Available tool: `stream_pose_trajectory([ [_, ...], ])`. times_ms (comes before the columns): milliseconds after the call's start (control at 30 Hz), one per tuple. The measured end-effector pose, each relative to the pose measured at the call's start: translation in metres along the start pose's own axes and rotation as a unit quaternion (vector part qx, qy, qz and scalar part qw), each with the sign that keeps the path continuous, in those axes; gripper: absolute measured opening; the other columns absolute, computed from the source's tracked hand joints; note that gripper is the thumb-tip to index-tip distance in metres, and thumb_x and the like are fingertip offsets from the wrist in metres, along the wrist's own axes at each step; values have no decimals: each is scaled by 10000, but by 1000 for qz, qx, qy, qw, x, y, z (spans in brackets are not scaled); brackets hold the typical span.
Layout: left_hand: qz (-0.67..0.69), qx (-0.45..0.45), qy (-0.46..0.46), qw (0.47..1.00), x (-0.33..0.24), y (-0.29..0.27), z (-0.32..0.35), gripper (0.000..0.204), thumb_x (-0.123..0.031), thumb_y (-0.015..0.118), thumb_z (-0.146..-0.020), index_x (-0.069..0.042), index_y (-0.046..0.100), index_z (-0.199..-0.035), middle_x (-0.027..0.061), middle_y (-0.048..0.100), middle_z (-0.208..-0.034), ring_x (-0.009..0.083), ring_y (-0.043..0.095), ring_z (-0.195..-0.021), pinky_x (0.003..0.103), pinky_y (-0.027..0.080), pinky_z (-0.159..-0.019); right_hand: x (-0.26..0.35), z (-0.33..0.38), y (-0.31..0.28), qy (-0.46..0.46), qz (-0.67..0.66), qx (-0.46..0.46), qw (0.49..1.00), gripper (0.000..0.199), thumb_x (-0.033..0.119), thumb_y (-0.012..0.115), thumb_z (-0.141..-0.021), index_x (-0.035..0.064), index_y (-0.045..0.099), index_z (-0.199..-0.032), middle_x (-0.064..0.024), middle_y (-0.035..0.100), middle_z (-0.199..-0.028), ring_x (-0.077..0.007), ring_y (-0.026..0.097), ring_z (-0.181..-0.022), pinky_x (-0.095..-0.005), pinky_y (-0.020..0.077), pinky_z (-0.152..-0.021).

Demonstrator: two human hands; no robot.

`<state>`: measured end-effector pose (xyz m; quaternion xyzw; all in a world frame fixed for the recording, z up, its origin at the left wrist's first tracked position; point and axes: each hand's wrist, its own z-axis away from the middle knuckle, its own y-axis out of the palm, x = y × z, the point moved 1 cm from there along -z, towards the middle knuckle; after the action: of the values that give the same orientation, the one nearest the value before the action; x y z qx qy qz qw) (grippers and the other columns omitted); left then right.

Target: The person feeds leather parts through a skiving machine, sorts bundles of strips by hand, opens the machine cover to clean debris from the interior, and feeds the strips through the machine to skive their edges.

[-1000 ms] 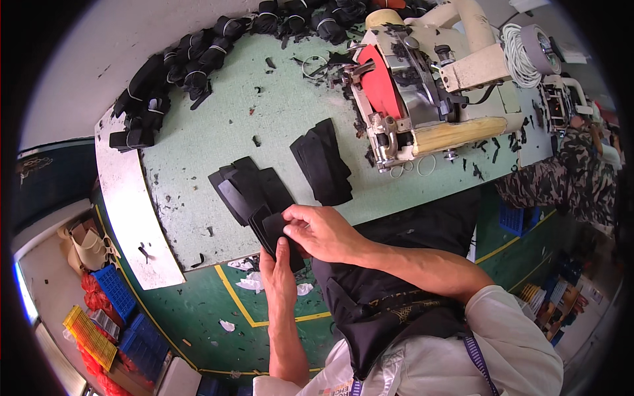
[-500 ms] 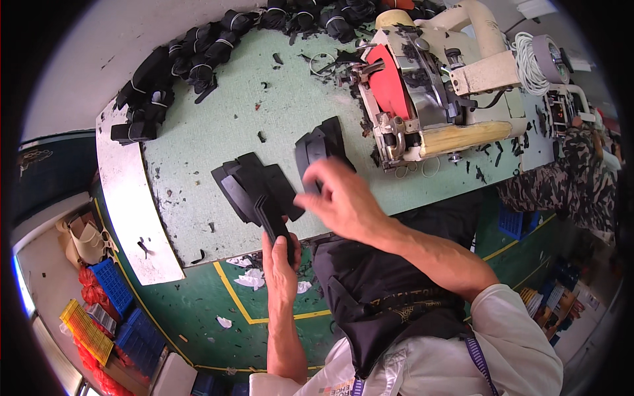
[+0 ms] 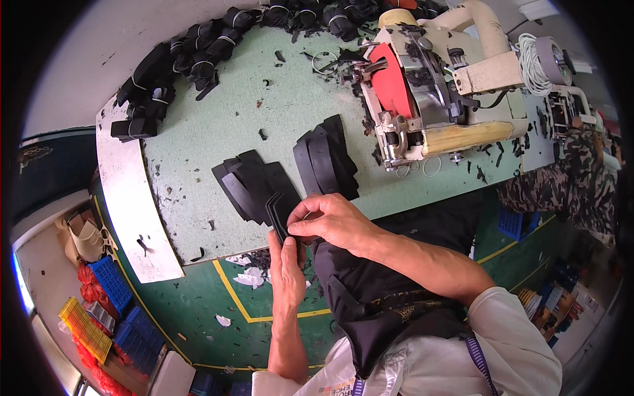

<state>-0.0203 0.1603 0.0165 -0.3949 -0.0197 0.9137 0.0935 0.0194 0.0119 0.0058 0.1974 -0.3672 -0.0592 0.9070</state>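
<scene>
My left hand (image 3: 288, 274) is closed around a thin stack of flat black pieces (image 3: 280, 214), held upright near the table's front edge. At the right side of that stack my right hand (image 3: 333, 224) has its thumb and forefinger pinched together on the edge of the pieces. Just beyond lies a fanned pile of black pieces (image 3: 247, 181) on the green table. To its right sits a second overlapping pile of similar black pieces (image 3: 321, 158). Fingertips of my left hand are partly hidden behind the stack.
A cream machine (image 3: 422, 99) with a red plate stands at the right of the table (image 3: 224, 132). Tied black bundles (image 3: 198, 56) line the far edge. Black scraps are scattered about. Blue crates (image 3: 109, 284) stand at the lower left. Another person in camouflage (image 3: 574, 178) is at far right.
My right hand has come down from the right-hand pile to the stack in my left hand and now pinches its edge. The held stack has tilted slightly.
</scene>
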Motion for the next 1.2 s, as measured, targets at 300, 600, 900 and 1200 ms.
stream_pose_trajectory([
  [300,-141,-14,89,986,11,-9,-5,511,-366,329,-1018,58,547,-1201,267,568,-1169,391,521,-1112,416,389,-957,-5,1,0,-55,100,-23,993,190,115,689,-851,-49,630,-928,-67,653,-858,-113,621,-790,-246,505,-717],
  [600,-71,-16,95,993,6,-3,-1,368,-294,379,-1005,18,571,-1040,71,514,-860,148,479,-743,284,404,-671,0,6,-2,-73,128,-18,989,215,135,706,-849,-51,630,-925,-71,659,-863,-102,616,-802,-244,505,-724],
  [900,-28,-6,55,998,-4,-5,2,355,-315,412,-1003,8,552,-950,36,490,-789,127,458,-719,273,387,-649,-3,4,-4,-32,24,15,999,229,136,717,-840,-53,631,-936,-75,660,-861,-104,621,-784,-242,503,-695],
  [1200,39,-73,51,995,0,-10,0,272,-213,453,-999,17,590,-1046,14,603,-841,69,515,-750,239,429,-657,-14,-3,13,-242,358,-60,900,220,130,634,-829,-51,583,-942,-159,627,-846,-227,650,-764,-338,513,-662],
])
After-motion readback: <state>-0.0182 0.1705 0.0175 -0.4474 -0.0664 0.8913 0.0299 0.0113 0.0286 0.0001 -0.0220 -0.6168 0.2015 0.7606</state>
